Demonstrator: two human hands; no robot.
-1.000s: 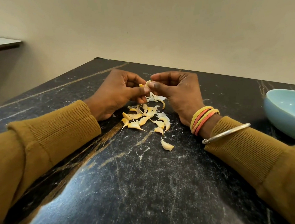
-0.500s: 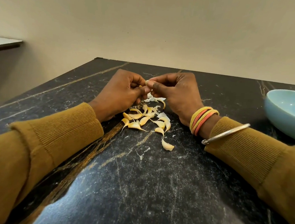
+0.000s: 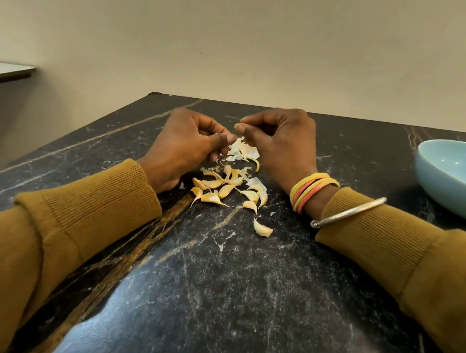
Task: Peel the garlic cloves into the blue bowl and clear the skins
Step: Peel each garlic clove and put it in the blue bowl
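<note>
Fingers of left hand (image 3: 184, 144) and right hand (image 3: 281, 144) seemingly pinch papery skin (image 3: 242, 150) above garlic cloves (image 3: 225, 188).

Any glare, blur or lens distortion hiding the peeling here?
Head view: pale sheen washes the near black marble tabletop; wide-angle bending stretches the mustard sleeves; left hand, right hand and the pile of garlic cloves and skins are fairly sharp; the pale blue bowl is cut by the right edge.

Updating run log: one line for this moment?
phase peeling; left hand and right hand pinch garlic skin; cloves piled on table; blue bowl right, apart
</note>
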